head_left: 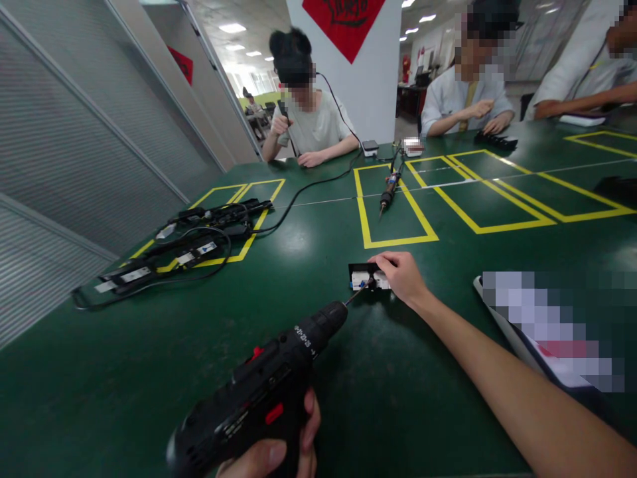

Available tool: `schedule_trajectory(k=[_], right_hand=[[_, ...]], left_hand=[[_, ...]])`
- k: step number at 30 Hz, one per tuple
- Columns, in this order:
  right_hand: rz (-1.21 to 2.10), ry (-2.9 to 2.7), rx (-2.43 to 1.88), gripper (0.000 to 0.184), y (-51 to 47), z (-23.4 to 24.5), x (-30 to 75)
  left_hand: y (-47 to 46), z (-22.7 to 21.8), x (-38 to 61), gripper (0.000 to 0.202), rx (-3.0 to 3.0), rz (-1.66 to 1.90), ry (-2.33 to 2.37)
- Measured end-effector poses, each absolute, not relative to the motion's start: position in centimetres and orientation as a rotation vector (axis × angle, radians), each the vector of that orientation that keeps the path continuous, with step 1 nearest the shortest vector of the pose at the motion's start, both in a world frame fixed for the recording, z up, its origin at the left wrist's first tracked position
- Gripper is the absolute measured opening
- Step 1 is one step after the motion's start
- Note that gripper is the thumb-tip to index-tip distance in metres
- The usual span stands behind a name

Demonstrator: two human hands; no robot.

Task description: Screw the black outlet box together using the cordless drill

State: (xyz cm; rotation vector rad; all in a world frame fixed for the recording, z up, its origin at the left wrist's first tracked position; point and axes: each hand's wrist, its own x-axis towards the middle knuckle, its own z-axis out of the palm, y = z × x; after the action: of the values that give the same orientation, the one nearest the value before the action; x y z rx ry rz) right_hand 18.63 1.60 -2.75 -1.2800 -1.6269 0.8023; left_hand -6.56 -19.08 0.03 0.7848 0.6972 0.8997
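- A small black-and-white part [367,277] lies on the green table [149,372], near the middle and just below a box of yellow tape [395,206].
- The right hand [401,275] rests on the part's right end with fingers curled over it, pinning it flat, likely so it will not turn under the tool.
- The left hand [279,451] is wrapped tight round the grip of a black cordless drill [263,392], held low and pointed away from the body; its thin bit [359,290] meets the left side of the part.
- What the bit touches, a screw or a hole, is too small to make out, and the hand hides the part's right end.
- The left hand is cut off by the bottom edge; only a few fingers show.
- To the left, black strips with cables [189,242] lie in another taped box, well apart from the hands.
- Further off, a corded screwdriver [389,189] lies inside the tape.
- Three people sit at the far side; one holds a tool upright.
- A blurred flat thing lies at the right.
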Motion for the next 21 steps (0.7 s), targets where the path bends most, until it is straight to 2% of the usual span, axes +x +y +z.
schedule_trajectory(k=[21], right_hand=[[0.838,-1.608,-1.275,0.025,1.78,-2.81,18.84]], left_hand=[[-19.14,-0.12,-6.56,0.038,0.823,0.908,0.696]])
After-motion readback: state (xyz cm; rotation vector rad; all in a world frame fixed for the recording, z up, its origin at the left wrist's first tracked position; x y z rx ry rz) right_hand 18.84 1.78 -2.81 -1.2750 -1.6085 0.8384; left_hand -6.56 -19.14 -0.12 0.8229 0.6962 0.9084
